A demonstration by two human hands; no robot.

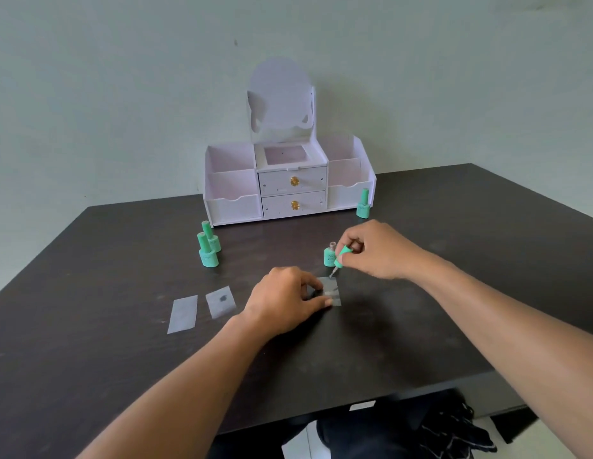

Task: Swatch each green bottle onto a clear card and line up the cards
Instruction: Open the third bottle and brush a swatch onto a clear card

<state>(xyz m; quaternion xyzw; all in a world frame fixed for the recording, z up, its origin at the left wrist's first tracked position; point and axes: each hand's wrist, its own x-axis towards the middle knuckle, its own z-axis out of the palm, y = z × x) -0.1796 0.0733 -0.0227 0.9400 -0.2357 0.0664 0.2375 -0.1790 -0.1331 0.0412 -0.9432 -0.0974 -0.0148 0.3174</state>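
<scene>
My right hand grips a green brush cap, its brush tip touching the top of a clear card. My left hand pins that card to the dark table with fingertips and thumb. The uncapped green bottle stands just behind the card. Left of my left hand lie two more clear cards: one with a dark dab, one plain. Two capped green bottles stand at mid-left, and a third capped bottle stands by the organizer.
A white desk organizer with two gold-knobbed drawers and open side bins stands at the back against the wall. The table's front edge runs just below my forearms, with dark clothing and shoes beneath it.
</scene>
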